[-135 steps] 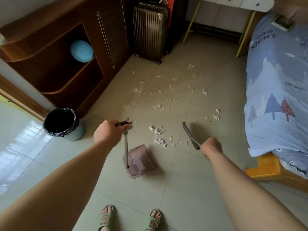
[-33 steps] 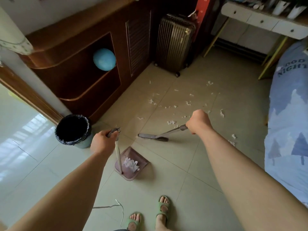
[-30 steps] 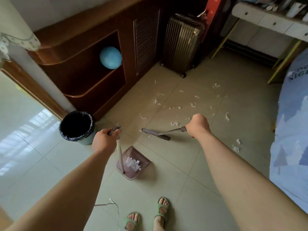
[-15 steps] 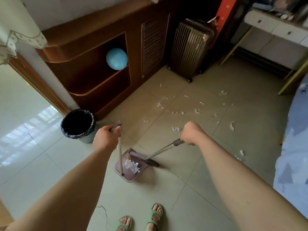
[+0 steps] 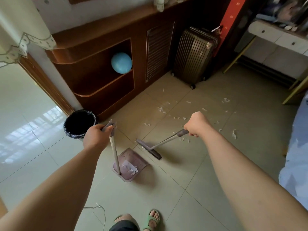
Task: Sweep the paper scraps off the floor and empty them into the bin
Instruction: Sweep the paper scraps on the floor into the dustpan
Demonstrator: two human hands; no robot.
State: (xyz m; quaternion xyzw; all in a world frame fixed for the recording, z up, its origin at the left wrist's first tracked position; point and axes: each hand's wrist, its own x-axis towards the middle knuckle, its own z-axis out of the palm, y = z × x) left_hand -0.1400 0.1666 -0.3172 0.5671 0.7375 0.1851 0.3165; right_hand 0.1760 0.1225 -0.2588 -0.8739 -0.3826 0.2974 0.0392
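A: Hand status?

B: On my feed both bare arms reach forward and down. Left hand (image 5: 98, 136) is fisted around the grip on top of the dustpan pole (image 5: 114, 152), back of the hand up. Right hand (image 5: 195, 124) is wrapped tight on the dark grip of the broom handle (image 5: 167, 141), back of the hand to the camera. The fingers are curled under, so the tips are hidden.

A: Where's the gear relative to the fingers?

B: Dustpan (image 5: 133, 161) sits on the floor (image 5: 191, 189) straight below the left fingers, pole near upright. Brush head (image 5: 148, 148) is down and left of the right fingers, between the two hands, just beyond the pan's open mouth. It's blurred; I can't tell if it touches the tiles or the pan lip.

A: Scraps?

B: A white clump (image 5: 130, 165) lies inside the pan. More paper scraps (image 5: 160, 109) are scattered on the tiles past the right knuckles, out toward the suitcase (image 5: 194, 54). A few lie just under the right fingers, beside the handle.

A: Bin?

B: Bin (image 5: 80, 124), black liner, open top, just left of and beyond the left fingers, close to the wooden cabinet (image 5: 103, 90). Blue ball (image 5: 121, 63) sits on a cabinet shelf further out.
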